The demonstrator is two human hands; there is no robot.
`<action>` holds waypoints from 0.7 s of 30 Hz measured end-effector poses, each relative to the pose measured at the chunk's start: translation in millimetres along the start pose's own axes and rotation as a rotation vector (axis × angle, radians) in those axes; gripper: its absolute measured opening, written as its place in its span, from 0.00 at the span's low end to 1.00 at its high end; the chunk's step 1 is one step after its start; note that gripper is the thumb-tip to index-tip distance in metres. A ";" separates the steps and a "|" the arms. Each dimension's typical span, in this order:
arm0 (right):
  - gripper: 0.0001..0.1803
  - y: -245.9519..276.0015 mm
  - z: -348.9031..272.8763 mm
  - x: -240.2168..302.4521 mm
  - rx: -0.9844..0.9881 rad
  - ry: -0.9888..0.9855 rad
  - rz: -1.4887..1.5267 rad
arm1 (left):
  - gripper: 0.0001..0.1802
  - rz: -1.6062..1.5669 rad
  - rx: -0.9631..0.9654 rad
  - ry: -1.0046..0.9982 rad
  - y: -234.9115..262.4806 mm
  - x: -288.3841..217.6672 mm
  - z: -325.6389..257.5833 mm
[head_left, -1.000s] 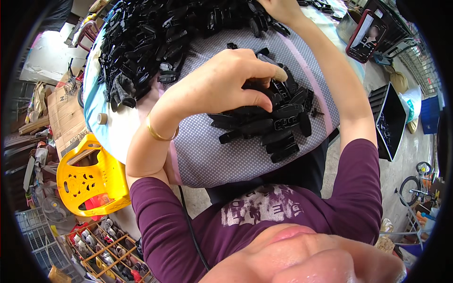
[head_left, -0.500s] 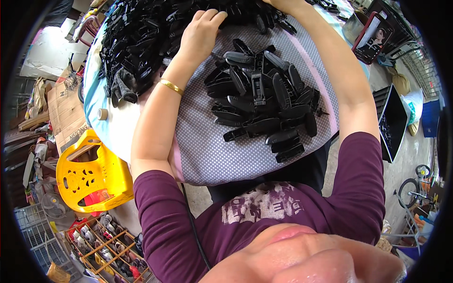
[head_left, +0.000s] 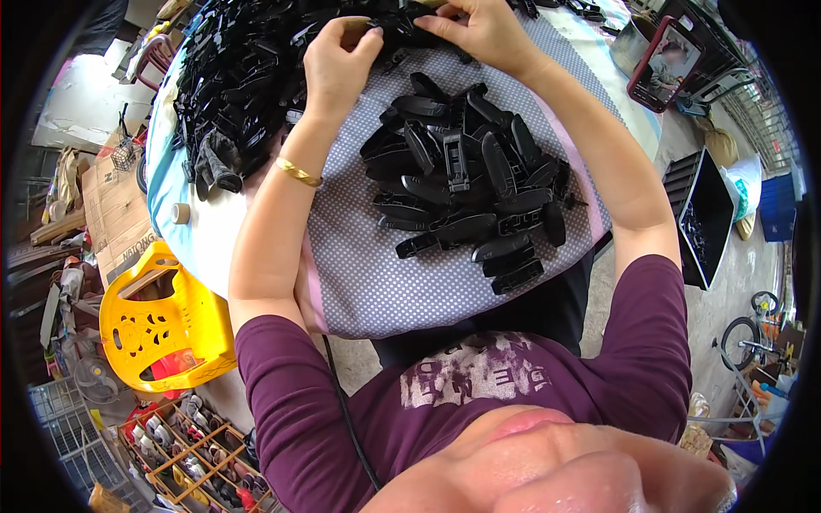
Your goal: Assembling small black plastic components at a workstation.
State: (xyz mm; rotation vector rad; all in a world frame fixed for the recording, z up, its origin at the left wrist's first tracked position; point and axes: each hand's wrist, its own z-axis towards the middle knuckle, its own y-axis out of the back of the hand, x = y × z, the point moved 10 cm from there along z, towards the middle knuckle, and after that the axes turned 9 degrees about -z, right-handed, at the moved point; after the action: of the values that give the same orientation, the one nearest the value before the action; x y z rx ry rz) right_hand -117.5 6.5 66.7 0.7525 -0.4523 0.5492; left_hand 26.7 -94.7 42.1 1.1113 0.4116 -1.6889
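The left hand point(head_left: 340, 64) and right hand point(head_left: 487, 36), fingers nearly closed, seem to pinch one black piece point(head_left: 397, 24) beside the big pile point(head_left: 244, 73), beyond the small pile point(head_left: 462, 184); it looks like the two-handed fiddling part; next calls for steady fingertips.

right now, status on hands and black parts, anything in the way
Left hand, right hand: at black parts, big pile edge; grip unclear. Small pile: on dotted cloth, nearer the body. Nothing seen blocking either hand.
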 end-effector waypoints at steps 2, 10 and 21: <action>0.13 3.6 -8.3 33.9 -0.060 0.281 0.037 | 0.12 -0.289 0.078 0.094 -4.5 9.8 4.1; 0.13 -25.0 -5.6 -3.8 0.109 -0.141 0.489 | 0.09 -0.799 0.324 0.108 -25.3 -8.4 1.1; 0.14 -5.9 -6.2 13.7 0.053 -0.145 0.371 | 0.20 -0.586 0.197 0.002 -11.2 -22.0 3.0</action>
State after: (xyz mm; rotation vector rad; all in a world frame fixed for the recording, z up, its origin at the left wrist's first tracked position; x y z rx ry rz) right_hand -102.2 11.6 67.4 0.7663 -0.7220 0.8592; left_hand 16.5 -79.8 59.1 1.2066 0.6251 -2.2790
